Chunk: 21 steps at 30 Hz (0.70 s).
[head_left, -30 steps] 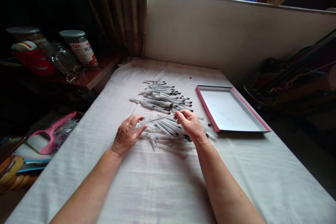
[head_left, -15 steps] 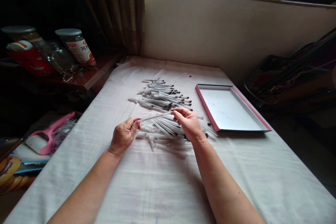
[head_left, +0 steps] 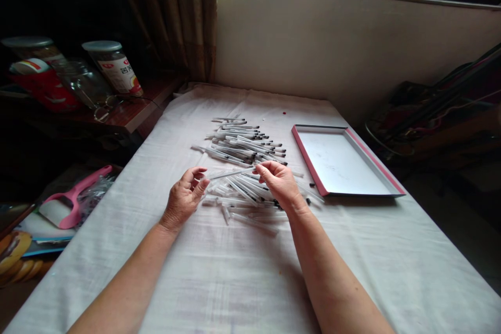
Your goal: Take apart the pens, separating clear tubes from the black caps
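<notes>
Between finger and thumb, my right hand (head_left: 278, 180) pinches one end of a clear pen barrel (head_left: 231, 173), held nearly level over the pile. My left hand (head_left: 185, 195) is at the barrel's other end, its thumb and fingers parted; whether a fingertip still touches it I cannot tell. Below both hands lie loose clear pen barrels (head_left: 250, 216), partly covered by my right hand. Just beyond them is a heap of pens with black ends (head_left: 235, 141), mostly pointing right.
A shallow pink-edged tray (head_left: 332, 162) stands on the right of the cloth-covered table (head_left: 219, 282), with a small black cap (head_left: 312, 185) beside it. On the left, a side table (head_left: 144, 109) bears jars and eyeglasses (head_left: 102, 114). A pink-handled scoop (head_left: 72, 198) lies lower left.
My left hand's fingers have come apart from their pinch at the barrel's left end. My right hand keeps its hold in almost the same place.
</notes>
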### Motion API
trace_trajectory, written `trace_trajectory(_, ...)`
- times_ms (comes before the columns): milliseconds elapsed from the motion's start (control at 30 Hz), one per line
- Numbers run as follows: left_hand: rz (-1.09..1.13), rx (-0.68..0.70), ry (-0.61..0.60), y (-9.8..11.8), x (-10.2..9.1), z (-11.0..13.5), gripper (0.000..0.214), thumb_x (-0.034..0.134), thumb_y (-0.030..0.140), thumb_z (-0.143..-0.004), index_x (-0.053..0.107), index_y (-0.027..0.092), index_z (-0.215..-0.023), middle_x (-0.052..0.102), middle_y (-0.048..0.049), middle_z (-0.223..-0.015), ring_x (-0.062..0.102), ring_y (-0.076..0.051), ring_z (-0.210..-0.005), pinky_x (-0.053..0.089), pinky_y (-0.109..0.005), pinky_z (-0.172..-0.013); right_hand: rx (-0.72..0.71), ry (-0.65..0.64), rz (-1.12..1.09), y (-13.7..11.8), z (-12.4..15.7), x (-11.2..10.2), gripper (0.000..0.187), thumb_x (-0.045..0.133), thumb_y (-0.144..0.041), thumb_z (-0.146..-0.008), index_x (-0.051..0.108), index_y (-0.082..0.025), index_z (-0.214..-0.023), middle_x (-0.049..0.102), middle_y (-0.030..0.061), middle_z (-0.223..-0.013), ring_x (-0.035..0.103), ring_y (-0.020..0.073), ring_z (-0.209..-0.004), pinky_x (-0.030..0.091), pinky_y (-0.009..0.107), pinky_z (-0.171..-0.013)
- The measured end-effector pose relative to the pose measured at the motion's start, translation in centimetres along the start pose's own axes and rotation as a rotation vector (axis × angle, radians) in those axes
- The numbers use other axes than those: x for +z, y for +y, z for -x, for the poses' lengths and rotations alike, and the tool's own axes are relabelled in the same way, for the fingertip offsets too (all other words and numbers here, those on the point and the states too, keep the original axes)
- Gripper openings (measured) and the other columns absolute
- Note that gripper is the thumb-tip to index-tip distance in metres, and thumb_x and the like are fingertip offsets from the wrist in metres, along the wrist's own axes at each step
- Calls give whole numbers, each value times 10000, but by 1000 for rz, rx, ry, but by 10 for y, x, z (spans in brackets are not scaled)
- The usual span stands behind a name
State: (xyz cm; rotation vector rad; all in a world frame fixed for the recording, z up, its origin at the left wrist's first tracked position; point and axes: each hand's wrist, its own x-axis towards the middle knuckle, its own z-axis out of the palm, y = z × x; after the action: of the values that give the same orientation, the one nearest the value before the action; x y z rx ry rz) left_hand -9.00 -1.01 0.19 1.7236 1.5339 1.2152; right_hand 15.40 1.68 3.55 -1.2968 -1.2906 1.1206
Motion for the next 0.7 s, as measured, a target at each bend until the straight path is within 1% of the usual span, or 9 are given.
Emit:
trace_trajectory(67,36,-1,26,-1,2,0,404,621,509,-802,600,197,-1057,673,-31,-896,623,-120,-607,506,-228,-577,15,9,4,1,0,0,302,654,-480,-717,655,-180,-688,711,45,-694,571,119,-554,483,255,-549)
trace_trajectory(100,40,0,32,-1,2,0,376,623,501,-803,606,200,-1029,670,-24,-872,614,-115,-593,500,-224,-568,22,12,1,1,0,0,307,654,-485,-713,651,-180,-679,708,45,-686,564,117,-545,481,255,-544)
trace_trajectory(200,11,-4,19,-1,0,-1,280,565,476,-862,619,201,-866,615,15,-661,555,-101,-506,457,-207,-520,29,-2,-5,2,0,1,299,669,-477,-698,649,-180,-667,692,34,-660,549,112,-532,478,253,-539)
trace_trajectory(267,13,-14,8,-1,-2,-1,307,518,476,-896,605,198,-800,563,29,-579,522,-95,-470,435,-202,-496,23,-20,-9,2,0,2,284,686,-464,-687,658,-181,-682,684,25,-649,554,114,-540,481,252,-544)
trace_trajectory(300,36,-19,-1,-1,-2,-1,311,509,484,-900,605,198,-827,565,29,-589,524,-95,-472,438,-202,-498,21,-27,-11,2,0,2,280,692,-460,-685,663,-182,-690,685,24,-652,559,116,-546,483,253,-548)
trace_trajectory(367,98,-21,-13,-2,-2,-2,328,551,508,-870,597,202,-978,608,20,-685,568,-105,-531,466,-207,-525,26,-25,-18,2,0,3,290,696,-469,-687,662,-181,-692,693,29,-662,567,120,-552,488,254,-550)
trace_trajectory(433,107,-5,-10,-3,-2,-2,415,611,517,-821,563,211,-1098,633,9,-777,611,-123,-619,494,-217,-566,39,-7,-24,2,0,4,308,692,-485,-692,654,-179,-679,701,38,-668,569,120,-553,490,253,-547)
trace_trajectory(567,-75,20,57,-5,-6,-2,363,582,533,-833,605,208,-994,634,3,-755,596,-125,-605,481,-219,-569,48,-25,-17,1,1,5,306,682,-481,-693,654,-177,-670,699,36,-663,561,113,-550,489,248,-552)
trace_trajectory(700,-109,-9,12,-6,-9,-3,396,514,561,-866,611,194,-980,601,17,-655,572,-124,-543,475,-228,-554,28,-47,-10,1,2,6,268,688,-445,-681,668,-179,-712,687,21,-658,564,115,-562,489,250,-567)
